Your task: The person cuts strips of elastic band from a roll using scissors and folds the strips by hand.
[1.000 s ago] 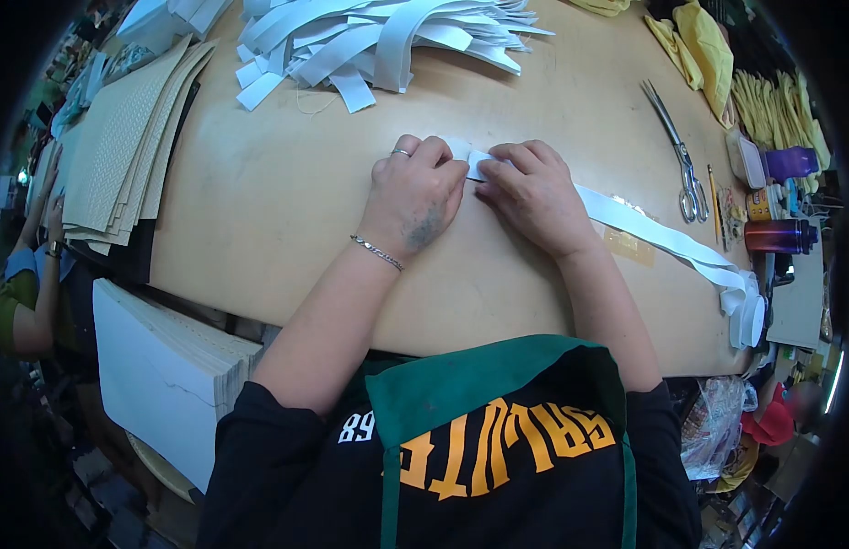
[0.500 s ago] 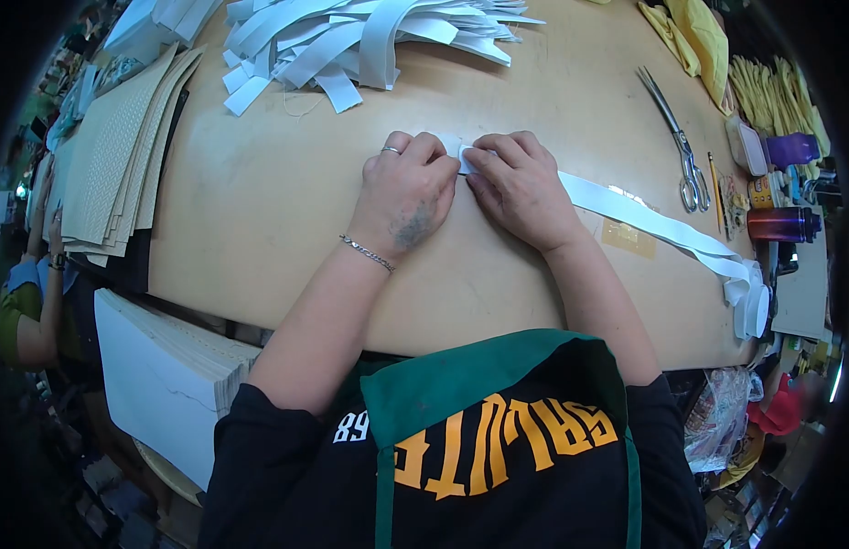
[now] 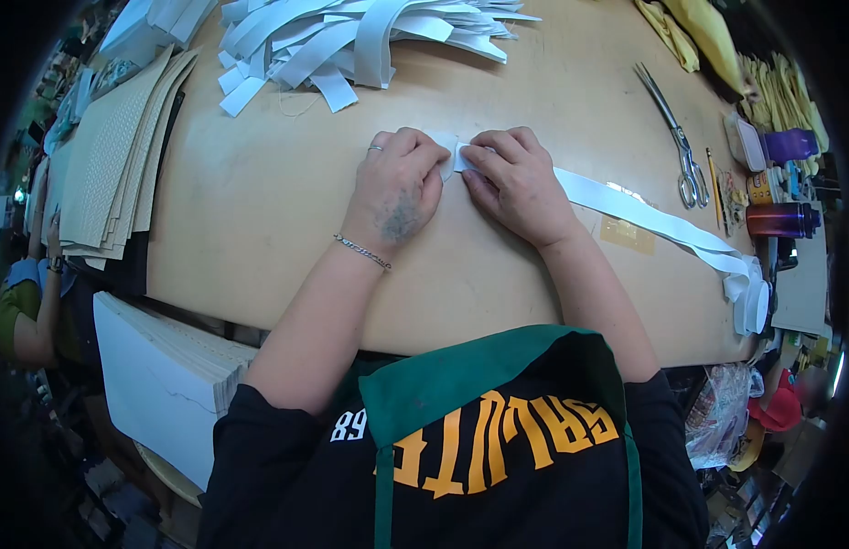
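Note:
A long white strip [image 3: 639, 212] runs from under my right hand [image 3: 516, 183] across the table to a loose coil at the right edge. My right hand is closed on the strip's left end, thumb and fingers pressed together. Close by on the left, my left hand [image 3: 395, 188] is closed, its fingertips pinching a small white piece [image 3: 445, 156] that is mostly hidden. A narrow gap parts the two hands. Beyond them lies a heap of white strips [image 3: 338, 41].
Scissors [image 3: 682, 146] and a pencil [image 3: 714, 183] lie at the right, near a purple bottle [image 3: 779, 220] and yellow fabric [image 3: 708, 37]. Textured sheets [image 3: 118, 156] stand at the left, above a white stack [image 3: 159, 366]. Another person's arm [image 3: 45, 302] shows far left.
Both hands have shifted left, and the gap between them has widened a little. The strip has slid slightly left with my right hand. The whole view has also shifted slightly.

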A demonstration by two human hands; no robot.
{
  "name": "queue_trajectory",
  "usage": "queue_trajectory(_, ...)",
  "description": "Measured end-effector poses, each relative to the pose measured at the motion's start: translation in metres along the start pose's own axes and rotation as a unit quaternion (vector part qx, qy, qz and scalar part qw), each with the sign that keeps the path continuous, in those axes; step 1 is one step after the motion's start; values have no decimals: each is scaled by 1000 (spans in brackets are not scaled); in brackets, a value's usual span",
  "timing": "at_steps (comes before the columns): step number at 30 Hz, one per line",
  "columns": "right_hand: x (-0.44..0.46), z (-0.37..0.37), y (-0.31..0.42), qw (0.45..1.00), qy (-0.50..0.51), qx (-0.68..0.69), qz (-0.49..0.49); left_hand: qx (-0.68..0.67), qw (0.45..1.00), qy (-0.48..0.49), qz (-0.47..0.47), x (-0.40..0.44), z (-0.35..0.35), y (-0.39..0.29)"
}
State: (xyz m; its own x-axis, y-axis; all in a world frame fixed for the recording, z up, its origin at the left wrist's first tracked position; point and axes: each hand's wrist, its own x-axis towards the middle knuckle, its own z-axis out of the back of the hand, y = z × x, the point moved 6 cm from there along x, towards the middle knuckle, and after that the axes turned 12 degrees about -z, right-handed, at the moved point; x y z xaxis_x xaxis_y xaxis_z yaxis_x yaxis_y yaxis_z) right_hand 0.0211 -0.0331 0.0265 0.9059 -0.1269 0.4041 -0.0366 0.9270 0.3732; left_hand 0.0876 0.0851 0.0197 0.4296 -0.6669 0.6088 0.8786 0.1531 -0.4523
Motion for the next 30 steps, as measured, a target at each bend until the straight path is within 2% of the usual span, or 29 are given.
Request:
queue_trajectory(20,-3,-5,-6,1000,3,9,-26,59,997,50,-32,1,-3,-11)
queue_trajectory(30,-4,-4,-4,999,-8,-8,-30,29,998,48,-23,2,-3,-8)
